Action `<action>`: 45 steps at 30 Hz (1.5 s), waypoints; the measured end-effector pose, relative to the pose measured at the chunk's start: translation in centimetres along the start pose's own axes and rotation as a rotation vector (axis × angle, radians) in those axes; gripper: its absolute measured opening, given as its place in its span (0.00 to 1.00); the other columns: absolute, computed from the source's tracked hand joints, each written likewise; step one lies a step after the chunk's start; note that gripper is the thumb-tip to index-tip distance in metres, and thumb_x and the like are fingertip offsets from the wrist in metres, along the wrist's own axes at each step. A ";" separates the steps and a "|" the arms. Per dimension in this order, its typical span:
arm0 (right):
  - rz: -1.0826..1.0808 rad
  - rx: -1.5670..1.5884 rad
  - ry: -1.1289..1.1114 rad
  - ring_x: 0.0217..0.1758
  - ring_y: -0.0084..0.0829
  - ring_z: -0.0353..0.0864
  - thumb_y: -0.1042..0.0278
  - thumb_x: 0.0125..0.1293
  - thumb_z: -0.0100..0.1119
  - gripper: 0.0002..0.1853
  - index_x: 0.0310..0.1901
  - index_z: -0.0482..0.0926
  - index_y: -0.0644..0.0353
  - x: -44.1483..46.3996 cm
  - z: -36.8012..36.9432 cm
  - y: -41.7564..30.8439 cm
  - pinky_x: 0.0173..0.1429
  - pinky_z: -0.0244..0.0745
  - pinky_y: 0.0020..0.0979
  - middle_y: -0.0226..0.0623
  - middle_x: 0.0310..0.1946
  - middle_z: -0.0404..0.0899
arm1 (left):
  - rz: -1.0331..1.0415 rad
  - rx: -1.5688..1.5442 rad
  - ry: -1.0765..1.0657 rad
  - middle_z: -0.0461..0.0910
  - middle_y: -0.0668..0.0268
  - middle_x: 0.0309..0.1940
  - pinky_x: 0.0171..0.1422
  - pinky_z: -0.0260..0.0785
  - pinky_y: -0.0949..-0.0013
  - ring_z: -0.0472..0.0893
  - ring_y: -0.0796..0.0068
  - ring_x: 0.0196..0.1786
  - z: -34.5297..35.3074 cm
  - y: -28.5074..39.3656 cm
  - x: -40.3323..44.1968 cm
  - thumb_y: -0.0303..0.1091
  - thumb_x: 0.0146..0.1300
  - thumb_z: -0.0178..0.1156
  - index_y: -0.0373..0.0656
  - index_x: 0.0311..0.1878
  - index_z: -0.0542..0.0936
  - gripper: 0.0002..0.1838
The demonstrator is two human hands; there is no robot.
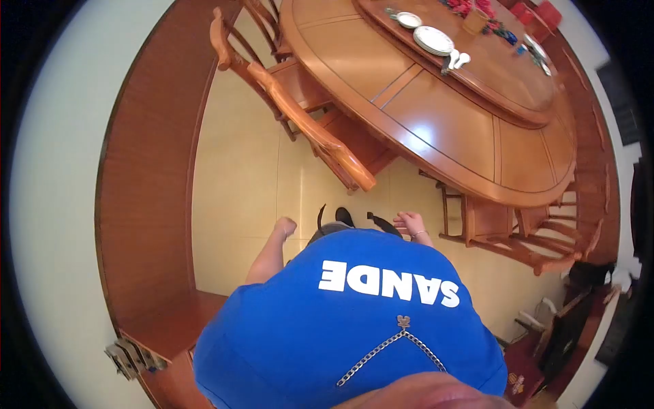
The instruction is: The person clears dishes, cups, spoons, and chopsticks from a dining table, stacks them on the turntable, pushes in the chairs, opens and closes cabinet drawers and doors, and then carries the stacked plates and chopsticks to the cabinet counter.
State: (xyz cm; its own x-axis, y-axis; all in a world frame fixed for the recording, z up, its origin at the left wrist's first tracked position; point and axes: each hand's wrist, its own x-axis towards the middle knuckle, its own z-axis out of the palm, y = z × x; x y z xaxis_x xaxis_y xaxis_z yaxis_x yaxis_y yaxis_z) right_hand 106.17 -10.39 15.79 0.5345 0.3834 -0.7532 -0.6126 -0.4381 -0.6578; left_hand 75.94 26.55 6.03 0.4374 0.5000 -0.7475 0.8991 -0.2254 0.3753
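Observation:
My left hand (287, 225) hangs beside my body over the tiled floor, its fingers curled in and nothing seen in them. On the other side, my right hand (409, 223) is held low with its fingers stretched out and holds nothing. A thin bracelet (418, 233) circles the right wrist. Dark straps (381, 222) stick out at my waist, close to the right hand. My blue shirt (354, 313) with white lettering fills the lower middle of the view, and a chain (371, 355) hangs over it. One dark shoe (345, 217) shows on the floor.
A large round wooden table (449, 146) stands ahead, with a raised turntable (504, 78) bearing plates (433, 41), spoons (460, 60) and red flowers (470, 8). A wooden chair (320, 136) is ahead-left; another chair (490, 218) stands right. A long wooden panel (150, 170) runs along the left.

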 end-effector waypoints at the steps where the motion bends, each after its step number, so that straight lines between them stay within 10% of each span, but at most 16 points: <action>1: 0.015 -0.009 0.008 0.37 0.40 0.85 0.60 0.69 0.55 0.20 0.52 0.73 0.71 0.5 -0.2 -1.1 0.39 0.85 0.38 0.50 0.42 0.82 | 0.033 0.048 -0.007 0.82 0.52 0.24 0.33 0.74 0.65 0.81 0.60 0.25 -0.5 1.3 1.7 0.36 0.57 0.52 0.34 0.31 0.83 0.15; 6: 0.077 0.238 -0.081 0.52 0.44 0.81 0.55 0.70 0.55 0.26 0.57 0.71 0.73 4.4 0.1 -5.6 0.54 0.80 0.43 0.54 0.51 0.78 | 0.039 -1.156 -0.027 0.71 0.60 0.63 0.56 0.72 0.60 0.77 0.64 0.56 -5.8 14.6 1.6 0.61 0.64 0.56 0.43 0.65 0.70 0.35; 11: 0.263 0.256 -0.352 0.58 0.52 0.75 0.36 0.67 0.51 0.43 0.62 0.62 0.76 9.0 4.5 -8.1 0.59 0.76 0.49 0.62 0.58 0.69 | 0.408 -1.735 0.016 0.64 0.67 0.68 0.64 0.62 0.43 0.63 0.63 0.67 -13.4 27.4 -4.8 0.66 0.63 0.53 0.48 0.66 0.68 0.37; 12: 0.389 0.327 -0.609 0.57 0.51 0.75 0.32 0.66 0.50 0.42 0.60 0.66 0.71 8.0 6.2 -10.7 0.58 0.75 0.50 0.55 0.54 0.72 | 0.417 -1.680 0.030 0.64 0.70 0.68 0.62 0.63 0.42 0.61 0.66 0.69 -15.7 29.5 -7.7 0.64 0.63 0.54 0.48 0.64 0.69 0.35; 15: 0.149 0.096 -0.398 0.43 0.38 0.83 0.41 0.70 0.49 0.36 0.65 0.64 0.68 6.3 10.7 -11.8 0.45 0.80 0.36 0.53 0.40 0.80 | 0.457 -1.544 0.232 0.79 0.60 0.52 0.62 0.67 0.53 0.76 0.68 0.55 -17.2 32.1 -8.1 0.45 0.47 0.75 0.41 0.60 0.70 0.39; 16: 0.195 0.063 -0.437 0.44 0.39 0.83 0.41 0.70 0.49 0.36 0.64 0.64 0.68 6.9 11.0 -12.0 0.46 0.80 0.37 0.53 0.41 0.80 | 0.183 -1.256 0.366 0.77 0.54 0.53 0.62 0.68 0.58 0.76 0.63 0.56 -17.4 33.4 -8.7 0.38 0.39 0.77 0.38 0.60 0.70 0.42; 20: 0.324 -0.072 -0.555 0.46 0.43 0.81 0.41 0.69 0.50 0.35 0.62 0.66 0.67 10.7 12.4 -12.7 0.47 0.79 0.41 0.53 0.43 0.79 | 0.139 -1.048 0.828 0.74 0.43 0.53 0.62 0.68 0.57 0.74 0.48 0.58 -15.4 35.7 -7.5 0.29 0.39 0.68 0.35 0.66 0.63 0.45; 29: 0.421 -0.184 -0.693 0.50 0.52 0.78 0.39 0.67 0.52 0.34 0.58 0.71 0.66 15.4 12.3 -13.7 0.52 0.77 0.49 0.52 0.47 0.77 | 0.083 -1.083 0.851 0.80 0.48 0.47 0.54 0.73 0.58 0.80 0.53 0.50 -14.5 35.1 -7.4 0.31 0.37 0.71 0.36 0.63 0.69 0.43; 32: 0.451 -0.154 -0.743 0.52 0.55 0.77 0.39 0.66 0.53 0.34 0.56 0.72 0.66 18.0 11.0 -13.9 0.53 0.77 0.52 0.52 0.49 0.76 | 0.010 -1.085 0.769 0.79 0.51 0.39 0.49 0.74 0.57 0.80 0.54 0.42 -15.8 35.4 -9.2 0.37 0.37 0.72 0.35 0.44 0.73 0.30; 33: 0.202 -0.489 -0.783 0.46 0.41 0.83 0.51 0.69 0.54 0.33 0.65 0.63 0.70 14.7 10.1 -17.7 0.49 0.80 0.39 0.52 0.41 0.82 | -0.017 -0.993 0.740 0.78 0.48 0.44 0.53 0.73 0.55 0.78 0.52 0.47 -16.1 35.0 -9.8 0.42 0.37 0.72 0.33 0.49 0.73 0.35; 34: 0.464 -0.336 -0.639 0.46 0.44 0.83 0.53 0.67 0.57 0.29 0.60 0.69 0.70 15.8 10.1 -18.2 0.48 0.81 0.40 0.51 0.43 0.82 | 0.094 -0.903 0.953 0.74 0.44 0.52 0.59 0.69 0.54 0.75 0.49 0.54 -15.3 35.3 -8.9 0.45 0.38 0.72 0.31 0.57 0.71 0.42; 36: 0.248 -0.428 -0.564 0.44 0.51 0.84 0.56 0.65 0.61 0.27 0.54 0.69 0.74 15.7 7.8 -21.1 0.44 0.83 0.43 0.62 0.45 0.79 | 0.046 -0.658 1.064 0.64 0.41 0.66 0.72 0.60 0.55 0.64 0.45 0.69 -15.1 35.1 -8.9 0.43 0.42 0.70 0.31 0.71 0.56 0.54; 38: 0.102 -0.264 -0.473 0.36 0.45 0.84 0.58 0.63 0.63 0.22 0.48 0.75 0.70 16.8 5.1 -23.6 0.41 0.83 0.39 0.54 0.39 0.82 | 0.093 -0.016 1.275 0.56 0.41 0.71 0.72 0.59 0.51 0.62 0.43 0.70 -14.6 35.5 -8.1 0.38 0.47 0.68 0.34 0.72 0.56 0.49; 45: -0.259 0.447 -0.025 0.31 0.43 0.82 0.68 0.64 0.59 0.14 0.44 0.73 0.72 24.0 -4.9 -37.0 0.33 0.81 0.38 0.52 0.34 0.80 | -0.050 0.100 1.100 0.49 0.43 0.74 0.69 0.62 0.54 0.63 0.43 0.70 -15.5 40.2 -10.9 0.34 0.51 0.67 0.52 0.75 0.54 0.48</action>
State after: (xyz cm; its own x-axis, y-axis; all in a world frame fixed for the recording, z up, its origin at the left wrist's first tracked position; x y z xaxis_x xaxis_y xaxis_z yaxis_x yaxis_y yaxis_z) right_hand 144.55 11.02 22.10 0.6910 0.4553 -0.5614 -0.6535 0.0617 -0.7544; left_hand 107.05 24.97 37.74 0.1890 0.9698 0.1538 0.9344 -0.2258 0.2754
